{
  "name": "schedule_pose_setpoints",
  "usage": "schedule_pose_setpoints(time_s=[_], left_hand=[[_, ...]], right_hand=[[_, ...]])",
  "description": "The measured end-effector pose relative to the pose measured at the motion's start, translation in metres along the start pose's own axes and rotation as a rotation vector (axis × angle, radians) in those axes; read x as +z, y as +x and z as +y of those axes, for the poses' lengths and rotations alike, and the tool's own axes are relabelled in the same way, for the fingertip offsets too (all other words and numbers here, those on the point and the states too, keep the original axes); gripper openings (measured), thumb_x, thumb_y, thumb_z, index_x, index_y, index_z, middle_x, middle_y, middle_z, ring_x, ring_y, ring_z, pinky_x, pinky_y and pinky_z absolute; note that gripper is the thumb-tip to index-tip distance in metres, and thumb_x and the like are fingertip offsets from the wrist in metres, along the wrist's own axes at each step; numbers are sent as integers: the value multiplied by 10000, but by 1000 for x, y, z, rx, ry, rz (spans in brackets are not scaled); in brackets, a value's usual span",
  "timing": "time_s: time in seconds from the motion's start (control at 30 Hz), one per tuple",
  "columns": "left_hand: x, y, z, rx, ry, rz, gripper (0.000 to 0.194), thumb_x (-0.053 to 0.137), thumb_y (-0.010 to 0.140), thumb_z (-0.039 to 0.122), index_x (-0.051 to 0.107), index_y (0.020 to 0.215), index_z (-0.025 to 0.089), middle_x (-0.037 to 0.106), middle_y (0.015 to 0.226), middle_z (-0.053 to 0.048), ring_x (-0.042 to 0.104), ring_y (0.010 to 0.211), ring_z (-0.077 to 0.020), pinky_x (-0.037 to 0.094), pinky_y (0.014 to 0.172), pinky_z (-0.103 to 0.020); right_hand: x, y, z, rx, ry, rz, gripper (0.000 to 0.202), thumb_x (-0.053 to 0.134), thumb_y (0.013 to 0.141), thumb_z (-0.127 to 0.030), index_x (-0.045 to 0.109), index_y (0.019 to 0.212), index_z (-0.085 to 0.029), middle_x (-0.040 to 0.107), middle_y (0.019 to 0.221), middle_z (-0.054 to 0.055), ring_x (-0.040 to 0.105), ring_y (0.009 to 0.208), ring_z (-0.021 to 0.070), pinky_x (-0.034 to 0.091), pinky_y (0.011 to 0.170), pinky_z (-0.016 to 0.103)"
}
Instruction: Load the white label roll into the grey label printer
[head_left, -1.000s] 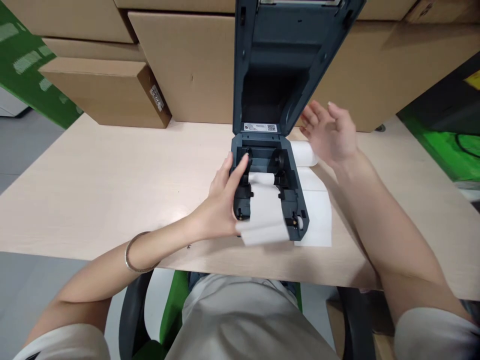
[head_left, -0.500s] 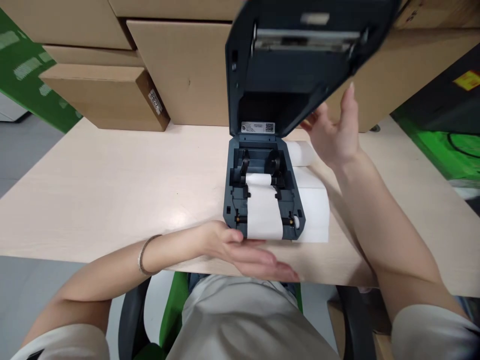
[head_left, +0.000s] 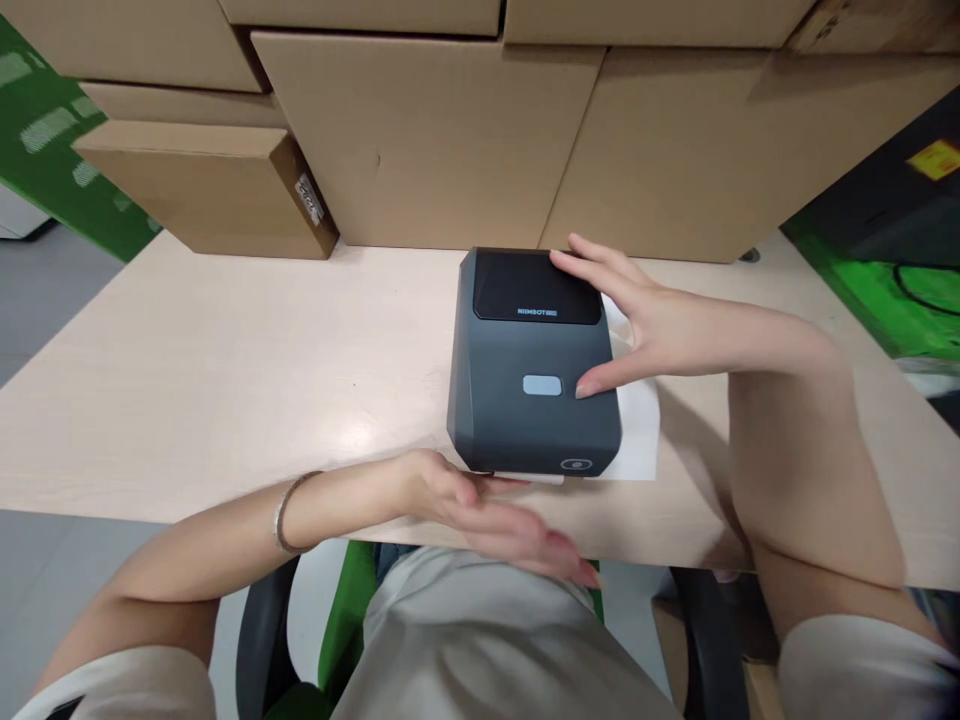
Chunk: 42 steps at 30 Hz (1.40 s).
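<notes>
A dark grey label printer (head_left: 499,390) stands on the table with its lid down. On the lid are a black panel and a pale blue button (head_left: 541,385). My right hand (head_left: 630,320) rests on the lid's right side, fingers spread, thumb near the button. A strip of white label paper (head_left: 529,478) pokes out at the printer's front edge. Just in front of it is my left hand (head_left: 487,515), fingers stretched out and holding nothing. White paper (head_left: 639,430) lies to the right of the printer, partly hidden by it and by my right hand.
Large cardboard boxes (head_left: 435,140) line the back of the table (head_left: 225,380). A smaller carton (head_left: 202,190) stands at the back left. Green and black items (head_left: 892,300) are beyond the table's right edge. Chair armrests flank my body.
The printer's lid, raised before, has swung down and covers the paper roll inside. My right hand has come down with it onto the lid. The left hand has hardly moved.
</notes>
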<state>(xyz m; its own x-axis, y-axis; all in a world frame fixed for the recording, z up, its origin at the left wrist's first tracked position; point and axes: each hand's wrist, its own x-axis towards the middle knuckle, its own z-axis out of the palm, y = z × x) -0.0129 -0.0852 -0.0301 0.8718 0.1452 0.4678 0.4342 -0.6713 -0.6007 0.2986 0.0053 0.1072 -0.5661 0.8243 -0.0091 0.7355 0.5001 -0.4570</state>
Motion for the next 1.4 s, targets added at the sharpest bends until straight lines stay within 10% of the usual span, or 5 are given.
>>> schedule_pose_setpoints(time_s=[0.1, 0.47, 0.77, 1.2, 1.4], left_hand=[[-7, 13, -14, -30, -25, 335, 623, 703, 975, 666, 597, 1553, 460, 640, 1632, 75, 557, 1578, -211, 496, 1306, -353], [-11, 30, -23, -108, -102, 366, 293, 710, 1060, 388, 780, 1282, 210, 814, 1341, -59, 753, 1300, -219, 546, 1236, -359], [-3, 17, -35, -60, -477, 225, 576, 785, 1013, 445, 602, 1555, 377, 791, 1441, 33, 754, 1345, -178, 538, 1233, -262], [4, 13, -24, 32, -547, 185, 560, 769, 1018, 294, 607, 1516, 492, 821, 1337, 86, 807, 1143, -151, 595, 1120, -275], [10, 10, -23, 154, -675, 116, 759, 794, 954, 228, 519, 1505, 671, 814, 1277, 173, 799, 1110, -93, 610, 1025, -177]], right_hand=[[3, 1, 2, -23, -17, -18, 1389, 826, 682, -918, 169, 1798, -413, 81, 1893, 68, 144, 1705, 552, 297, 1318, 794], [4, 1, 3, 3, 8, -18, 1393, 819, 644, -951, 213, 1789, -439, 129, 1881, 44, 188, 1696, 550, 327, 1319, 768], [-8, -29, -46, -313, -74, 145, 306, 710, 1002, -615, 883, 1170, -427, 503, 1733, -58, 365, 1669, 438, 320, 1352, 751], [22, -41, -74, -217, -254, 303, 249, 654, 1018, -345, 894, 953, -351, 687, 1557, 1, 529, 1571, 413, 507, 1239, 708], [45, -53, -78, -273, -273, 248, 617, 831, 864, -433, 686, 1430, -232, 496, 1728, 170, 470, 1609, 435, 415, 1326, 701]])
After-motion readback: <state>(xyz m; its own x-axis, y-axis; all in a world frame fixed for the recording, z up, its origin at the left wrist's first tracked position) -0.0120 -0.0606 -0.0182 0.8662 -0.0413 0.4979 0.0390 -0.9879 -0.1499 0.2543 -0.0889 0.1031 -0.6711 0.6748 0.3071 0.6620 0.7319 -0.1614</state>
